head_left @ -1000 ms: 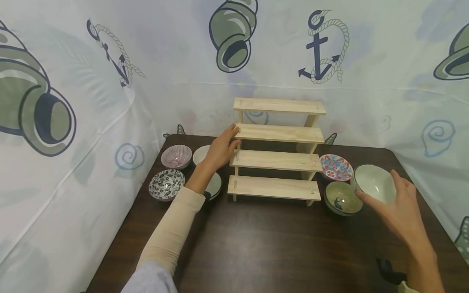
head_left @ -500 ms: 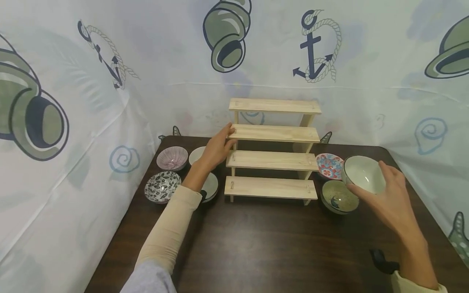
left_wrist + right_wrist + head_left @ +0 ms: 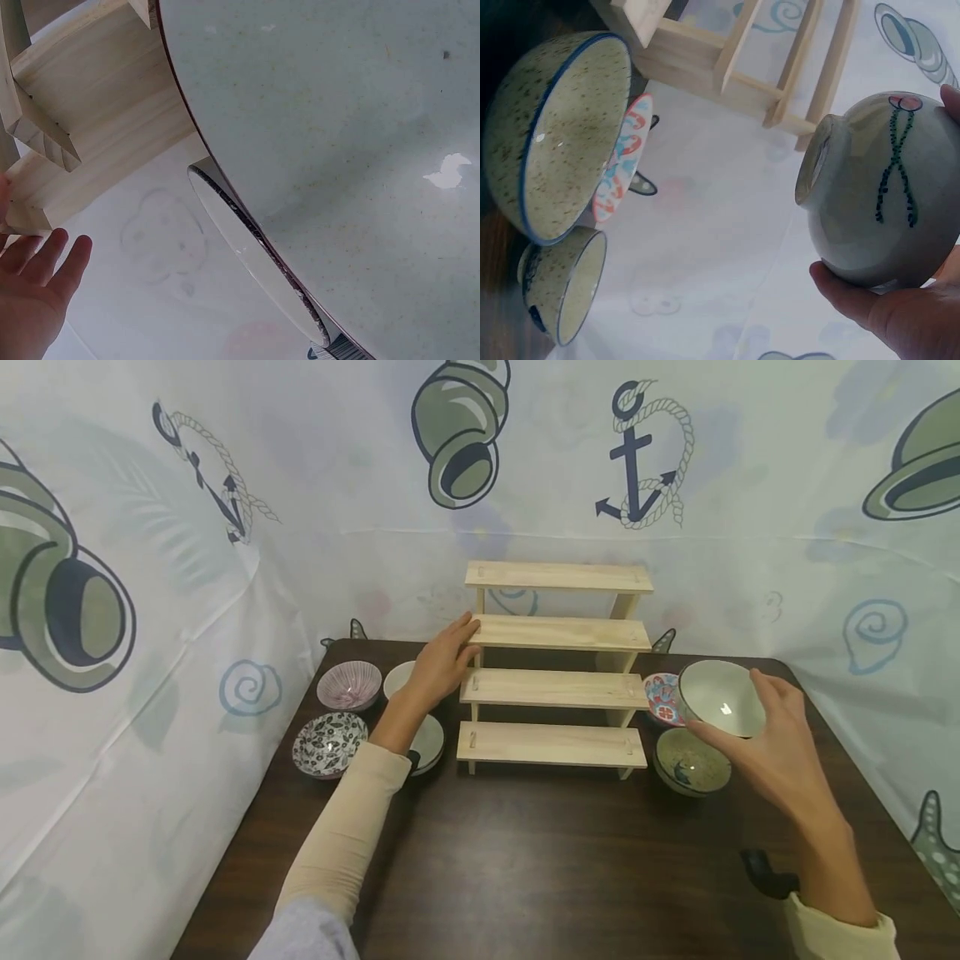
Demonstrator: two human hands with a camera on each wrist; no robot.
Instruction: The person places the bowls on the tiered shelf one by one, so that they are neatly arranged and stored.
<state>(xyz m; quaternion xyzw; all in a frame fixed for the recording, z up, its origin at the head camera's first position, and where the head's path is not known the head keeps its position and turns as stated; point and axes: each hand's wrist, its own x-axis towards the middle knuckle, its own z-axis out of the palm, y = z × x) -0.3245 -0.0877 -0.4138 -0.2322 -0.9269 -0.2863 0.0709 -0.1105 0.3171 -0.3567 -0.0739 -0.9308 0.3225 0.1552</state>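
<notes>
One pale bowl, four wooden tiers to its left

I'm watching the person's right hand [image 3: 780, 747] grasping the pale bowl [image 3: 720, 697] clear of the dark tabletop [image 3: 525, 860], thumb pressing its near-left side, fingers bracing its right. The bowl is sitting forward and left of the palm, foot down and mouth up, looking roughly upright.

Left of this grip, the four-tier wooden rack [image 3: 555, 687] is standing with its long axis running sideways, so its right end is facing the bowl. In the head view, between grip and rack, a red-and-blue patterned bowl [image 3: 660, 697] is showing only partly past the raised one, and a speckled olive bowl [image 3: 693, 764] is resting just below the thumb.

At the rack's opposite end, the left hand [image 3: 442, 664] is touching the tip of the second board from the top [image 3: 558, 632], its fingers lying fairly straight, not clenching. That hand is plainly being the nearer one to the rack; the right is being nearer the two table bowls beside its thumb.
</notes>
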